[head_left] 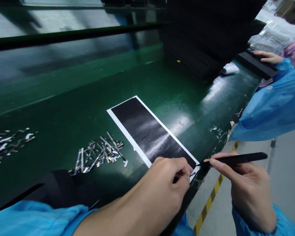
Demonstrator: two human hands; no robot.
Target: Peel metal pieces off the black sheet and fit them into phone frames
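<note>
A white-edged sheet (123, 129) covered with rows of small black pieces lies slantwise on the green table. My left hand (172, 177) rests over its near end, thumb and fingertips pinched together; a small dark sliver shows at the fingertips, too little to name. My right hand (248, 183) grips black tweezers (243, 159) like a pen. Their tip points left and meets the sheet's near right corner, close to my left fingertips. Left of the sheet lies a loose pile of thin shiny metallic strips (98, 154).
Another heap of small shiny parts (7, 144) sits at the far left. A tall black stack (206, 39) stands at the back. At right, a co-worker in a blue sleeve (280, 101) has a hand (267, 57) on a black block (257, 62). The table edge (218, 144) runs beneath my right side.
</note>
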